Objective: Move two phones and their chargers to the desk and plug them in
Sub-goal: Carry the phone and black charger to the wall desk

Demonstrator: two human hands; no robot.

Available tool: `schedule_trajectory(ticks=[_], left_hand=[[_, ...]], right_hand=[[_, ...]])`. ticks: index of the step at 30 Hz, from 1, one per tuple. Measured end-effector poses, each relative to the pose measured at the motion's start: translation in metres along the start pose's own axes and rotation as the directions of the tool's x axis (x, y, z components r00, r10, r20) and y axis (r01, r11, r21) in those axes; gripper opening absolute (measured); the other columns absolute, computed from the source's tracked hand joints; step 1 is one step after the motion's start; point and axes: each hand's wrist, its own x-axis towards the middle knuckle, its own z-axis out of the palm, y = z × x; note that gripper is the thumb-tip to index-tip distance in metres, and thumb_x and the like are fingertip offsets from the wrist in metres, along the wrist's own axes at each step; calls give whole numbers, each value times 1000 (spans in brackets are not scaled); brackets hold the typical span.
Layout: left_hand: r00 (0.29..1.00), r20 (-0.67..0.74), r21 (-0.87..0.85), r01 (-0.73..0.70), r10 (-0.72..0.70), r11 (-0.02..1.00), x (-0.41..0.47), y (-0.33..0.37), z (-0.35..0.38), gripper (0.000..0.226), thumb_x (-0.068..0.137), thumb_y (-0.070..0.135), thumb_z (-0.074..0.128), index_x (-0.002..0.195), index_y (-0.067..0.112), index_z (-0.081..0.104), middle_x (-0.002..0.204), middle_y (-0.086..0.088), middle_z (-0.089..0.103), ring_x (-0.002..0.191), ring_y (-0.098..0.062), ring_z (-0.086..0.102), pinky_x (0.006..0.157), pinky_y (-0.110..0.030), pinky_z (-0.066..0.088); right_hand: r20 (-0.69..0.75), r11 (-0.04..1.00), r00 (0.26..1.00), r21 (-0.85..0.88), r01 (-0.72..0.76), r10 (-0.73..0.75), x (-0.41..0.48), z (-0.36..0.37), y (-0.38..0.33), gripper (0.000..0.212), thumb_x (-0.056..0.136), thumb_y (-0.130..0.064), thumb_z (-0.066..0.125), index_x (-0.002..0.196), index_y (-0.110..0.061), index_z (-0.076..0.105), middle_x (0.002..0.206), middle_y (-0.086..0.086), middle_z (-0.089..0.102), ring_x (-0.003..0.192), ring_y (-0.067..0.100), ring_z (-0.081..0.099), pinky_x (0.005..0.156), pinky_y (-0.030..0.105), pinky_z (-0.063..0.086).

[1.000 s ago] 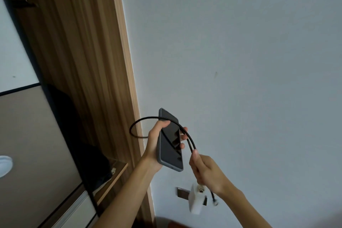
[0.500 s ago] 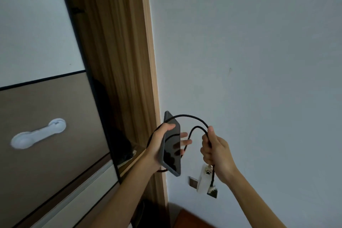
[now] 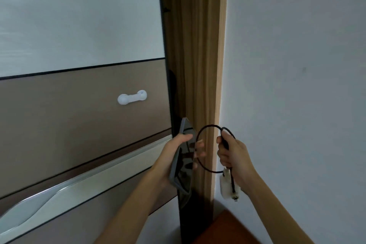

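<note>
since half a second ago the view has swung left: the cabinet front (image 3: 79, 121) now fills the left half, its white clip (image 3: 132, 97) has slid toward the middle, and the black cable (image 3: 209, 125) has drawn into a smaller loop.

nearest us, our left hand (image 3: 174, 154) grips the phone (image 3: 185, 166), thumb across its upper edge, fingertips showing past its far side. the phone stands tilted, nearly upright, in a grey case with its dark screen facing right. just right of it our right hand (image 3: 234, 154) is curled in a fist round the cable, which rises from the fist, arcs toward the phone and returns under the hand. whether it reaches the phone we cannot tell. below that fist hangs the white charger block (image 3: 225, 184), the cable's plug end dangling against it. phone, cable and charger are all held in the air in front of the wooden post (image 3: 198, 55).

under our right forearm lies a corner of a reddish-brown surface (image 3: 227, 228). the post stands behind the phone, a dark edge on its left. left of it the cabinet front shows a brown panel carrying the clip, a silvery handle strip (image 3: 89, 182) below and a pale panel above. farthest right is the plain grey wall (image 3: 297, 65).
</note>
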Motion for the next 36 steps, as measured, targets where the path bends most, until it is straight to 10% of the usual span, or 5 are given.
schedule_trajectory(ticks=[15,36], left_hand=[[823,-479,144,-269,305,952,-200,42,-121,68,75,37,74,131,2,54,110,-13,74,81,-20,72,56,-32,51],[371,-812,276,-438,452,856,-597,58,-299,57,75,42,75,122,14,61,108,-13,72,79,-19,66,54,-30,49]], right_hand=[[552,961,829,169,-218,91,-75,205,35,47,105,-41,29,116,-9,62,47,-6,32,36,5,25,34,18,21],[866,961,496,84,-265,61,-352,519,95,31,103,-34,43,85,-16,61,44,-6,31,35,6,22,34,16,18]])
